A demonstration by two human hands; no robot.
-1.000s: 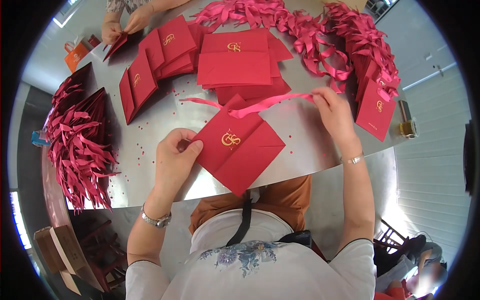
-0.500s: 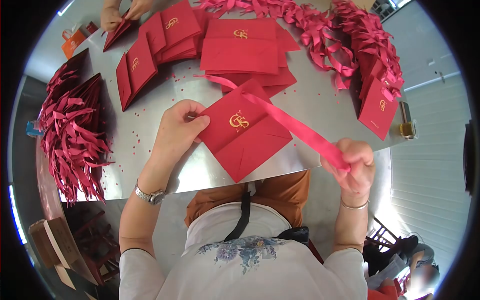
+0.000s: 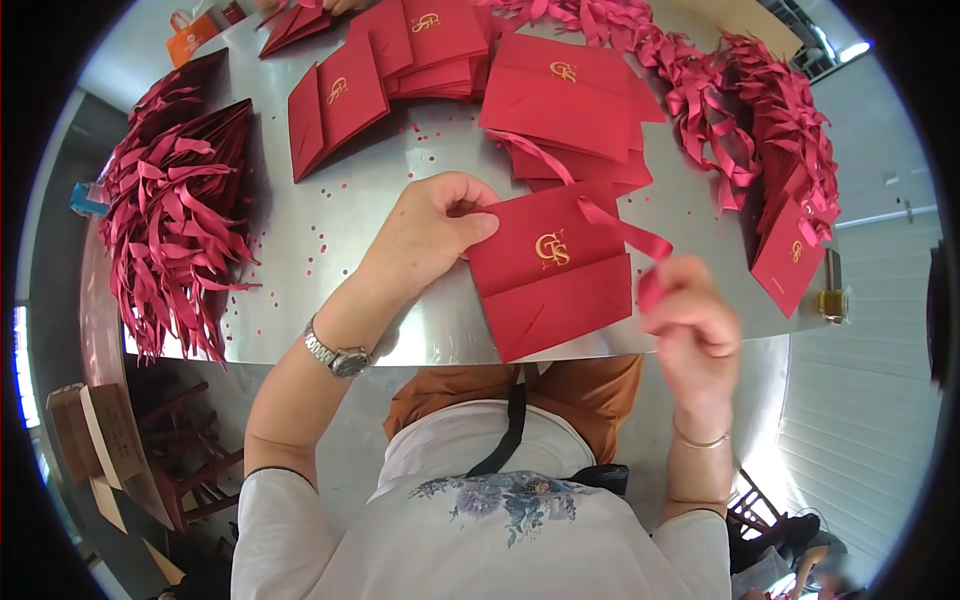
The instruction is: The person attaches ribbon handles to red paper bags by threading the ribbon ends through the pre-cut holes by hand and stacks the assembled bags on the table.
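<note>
A red folded paper bag (image 3: 555, 275) with a gold logo is held over the table's front edge. My left hand (image 3: 435, 225) pinches its left corner between thumb and fingers. A pink ribbon (image 3: 625, 232) passes through the bag's top edge, with a short tail lying to the upper left. My right hand (image 3: 695, 315), slightly blurred, is closed on the ribbon's other end, just right of the bag. Behind the bag lies a stack of red bags (image 3: 560, 95).
Bags with ribbons are heaped at the left (image 3: 180, 220) and right (image 3: 785, 140). More red bags (image 3: 340, 105) stand at the back left, near another person's hands (image 3: 345, 5). A small glass (image 3: 832, 304) is at the right edge. Red paper dots lie scattered.
The held bag has turned more upright and shifted right in view. My right hand first came down and outward with the ribbon, then moved back closer to the bag, and the ribbon now hangs in a bend.
</note>
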